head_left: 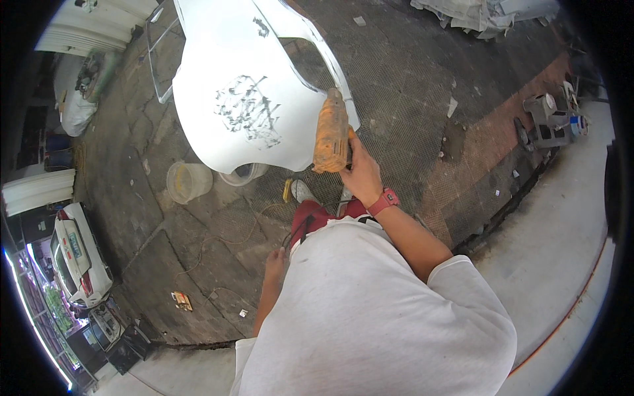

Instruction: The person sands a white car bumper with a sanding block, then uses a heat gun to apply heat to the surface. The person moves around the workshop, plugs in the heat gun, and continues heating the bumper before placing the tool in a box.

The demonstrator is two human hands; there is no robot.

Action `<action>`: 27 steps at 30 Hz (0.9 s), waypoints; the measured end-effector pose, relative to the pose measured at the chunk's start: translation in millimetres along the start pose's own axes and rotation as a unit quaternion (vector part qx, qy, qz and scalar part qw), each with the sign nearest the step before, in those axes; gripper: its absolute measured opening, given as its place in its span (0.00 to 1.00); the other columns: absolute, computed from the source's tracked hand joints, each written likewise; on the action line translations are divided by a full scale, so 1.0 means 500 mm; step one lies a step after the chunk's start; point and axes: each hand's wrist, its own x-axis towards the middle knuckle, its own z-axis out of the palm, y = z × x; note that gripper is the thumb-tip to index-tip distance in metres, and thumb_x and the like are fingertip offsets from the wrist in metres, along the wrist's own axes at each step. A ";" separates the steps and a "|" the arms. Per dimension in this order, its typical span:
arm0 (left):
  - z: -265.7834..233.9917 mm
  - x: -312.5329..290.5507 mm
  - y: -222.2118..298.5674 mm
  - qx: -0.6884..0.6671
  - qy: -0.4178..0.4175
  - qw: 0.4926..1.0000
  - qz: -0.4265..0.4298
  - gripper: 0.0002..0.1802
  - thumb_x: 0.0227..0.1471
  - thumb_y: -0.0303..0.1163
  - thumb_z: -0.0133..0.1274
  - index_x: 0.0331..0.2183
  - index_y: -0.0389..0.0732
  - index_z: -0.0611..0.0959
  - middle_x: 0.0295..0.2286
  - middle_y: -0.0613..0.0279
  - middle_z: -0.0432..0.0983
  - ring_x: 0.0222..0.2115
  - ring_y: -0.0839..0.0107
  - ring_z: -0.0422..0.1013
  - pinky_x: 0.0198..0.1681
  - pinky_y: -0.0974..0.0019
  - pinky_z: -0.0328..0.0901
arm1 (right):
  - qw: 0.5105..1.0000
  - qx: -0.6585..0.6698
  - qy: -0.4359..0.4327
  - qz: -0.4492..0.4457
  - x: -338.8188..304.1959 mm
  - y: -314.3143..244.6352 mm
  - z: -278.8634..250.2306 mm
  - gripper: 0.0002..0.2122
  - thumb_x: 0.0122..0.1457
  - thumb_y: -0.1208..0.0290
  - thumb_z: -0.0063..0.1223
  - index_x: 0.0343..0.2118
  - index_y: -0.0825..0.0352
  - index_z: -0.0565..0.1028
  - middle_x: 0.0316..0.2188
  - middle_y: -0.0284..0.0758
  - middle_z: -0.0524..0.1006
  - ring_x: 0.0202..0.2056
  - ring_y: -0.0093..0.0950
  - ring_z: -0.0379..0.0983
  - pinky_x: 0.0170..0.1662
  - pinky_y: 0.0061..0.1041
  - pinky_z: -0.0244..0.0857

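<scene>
My right hand (362, 173) is wrapped round the grip of a worn orange heat gun (331, 135), held up in front of me. Its dark nozzle points away, over the right edge of a white car body panel (198, 125). Dark scribbled marks cover the middle of the panel, with a smaller patch near its far end. Low at my left side, my left hand (275, 264) is closed around a dark power cord (285, 239), which runs up past my thigh.
A translucent bucket (189, 183) and another bucket (243, 174) stand by the panel's near edge. A yellow block (287, 190) lies beside my shoe. Cord trails over the floor mats at left. A plastic stool (551, 119) stands right; a white car (80, 254) is far left.
</scene>
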 end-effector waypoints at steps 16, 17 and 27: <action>0.011 -0.002 -0.020 -0.037 0.007 0.999 -0.017 0.30 0.66 0.55 0.53 0.45 0.33 0.84 0.41 0.51 0.83 0.44 0.62 0.76 0.52 0.59 0.67 | 0.999 0.031 0.002 0.031 0.002 -0.011 -0.002 0.31 0.58 0.69 0.63 0.63 0.68 0.63 0.48 0.52 0.80 0.46 0.52 0.79 0.47 0.45 0.73; 0.014 0.001 -0.030 -0.035 0.007 0.999 -0.015 0.30 0.65 0.55 0.53 0.45 0.33 0.84 0.40 0.51 0.83 0.44 0.62 0.77 0.51 0.59 0.67 | 1.000 0.021 0.013 0.012 0.002 -0.004 0.005 0.31 0.58 0.70 0.63 0.63 0.68 0.63 0.48 0.52 0.80 0.46 0.53 0.79 0.47 0.45 0.73; 0.008 0.020 -0.039 0.006 0.021 1.000 0.008 0.32 0.66 0.57 0.50 0.43 0.33 0.85 0.39 0.48 0.84 0.44 0.58 0.78 0.50 0.57 0.68 | 0.980 0.164 0.059 -0.100 0.153 -0.106 0.018 0.22 0.61 0.67 0.62 0.54 0.72 0.69 0.37 0.48 0.83 0.37 0.43 0.83 0.38 0.37 0.74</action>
